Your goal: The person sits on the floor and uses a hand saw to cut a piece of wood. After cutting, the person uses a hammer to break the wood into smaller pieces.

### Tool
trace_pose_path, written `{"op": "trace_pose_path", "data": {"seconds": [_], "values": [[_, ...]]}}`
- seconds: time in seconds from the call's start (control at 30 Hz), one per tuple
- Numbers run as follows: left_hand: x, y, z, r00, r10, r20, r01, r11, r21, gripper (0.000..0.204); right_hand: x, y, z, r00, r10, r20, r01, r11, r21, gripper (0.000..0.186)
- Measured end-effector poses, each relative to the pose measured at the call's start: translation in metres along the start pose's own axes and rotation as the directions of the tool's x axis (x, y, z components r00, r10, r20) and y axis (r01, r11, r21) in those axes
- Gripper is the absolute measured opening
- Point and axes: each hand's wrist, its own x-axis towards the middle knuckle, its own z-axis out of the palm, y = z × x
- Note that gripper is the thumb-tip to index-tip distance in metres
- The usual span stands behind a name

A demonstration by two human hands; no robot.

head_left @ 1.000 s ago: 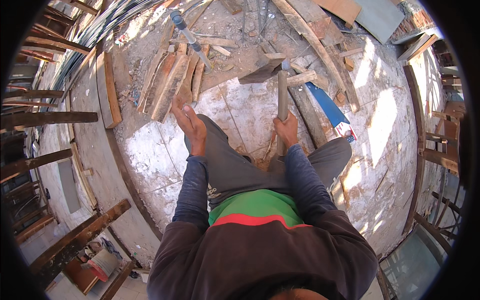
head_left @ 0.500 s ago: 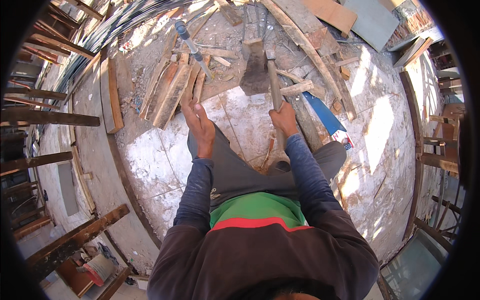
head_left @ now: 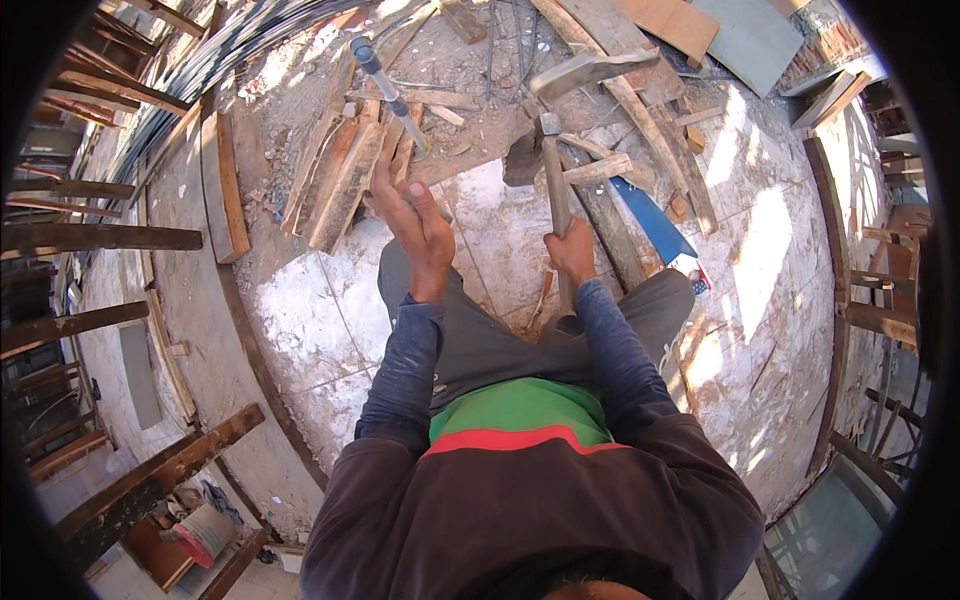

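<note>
My right hand (head_left: 572, 250) is wrapped round the wooden handle of a hammer (head_left: 557, 190), whose metal head points away from me. Close by the head, on its left, is a dark wood block (head_left: 523, 160). Farther off to the right, a short piece of board (head_left: 595, 72) shows tilted over the long planks; whether it touches them I cannot tell. My left hand (head_left: 418, 235) is raised above my left knee with fingers spread and holds nothing. Several split wood pieces (head_left: 345, 185) lie just beyond it.
A grey pipe tool (head_left: 380, 78) stands over the wood pile. A blue handsaw (head_left: 650, 222) lies by my right knee, beside long planks (head_left: 630, 100). Bundled metal rods (head_left: 215, 80) run at the far left. A timber edge (head_left: 270, 370) borders the floor on my left.
The dark block ahead of the hammer now looks smaller and lower, and a tilted board piece has appeared at the far right. My left hand has shifted slightly right; the hammer's head is a little nearer.
</note>
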Motion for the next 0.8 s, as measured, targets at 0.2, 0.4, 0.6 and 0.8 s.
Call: {"op": "trace_pose_path", "data": {"seconds": [0.2, 0.4, 0.6, 0.8], "values": [[0.004, -0.009, 0.012, 0.997, 0.079, -0.010, -0.079, 0.994, -0.072, 0.058, 0.017, -0.043, -0.037, 0.998, -0.032, -0.048, 0.043, 0.972, 0.232, 0.014], [0.000, -0.045, 0.022, 0.974, 0.057, 0.219, -0.081, 0.992, 0.101, 0.059, -0.008, -0.033, -0.061, 0.992, 0.059, 0.112, -0.100, 0.912, 0.399, 0.015], [-0.010, -0.061, 0.034, 0.970, 0.014, 0.243, -0.045, 0.991, 0.123, 0.055, -0.038, -0.026, -0.048, 0.988, 0.053, 0.142, -0.107, 0.907, 0.408, 0.013], [-0.024, -0.082, 0.014, 0.154, -0.758, 0.634, 0.912, -0.138, -0.386, 0.102, -0.088, -0.031, -0.057, 0.988, -0.070, 0.140, 0.005, 0.910, 0.414, 0.012]]}}
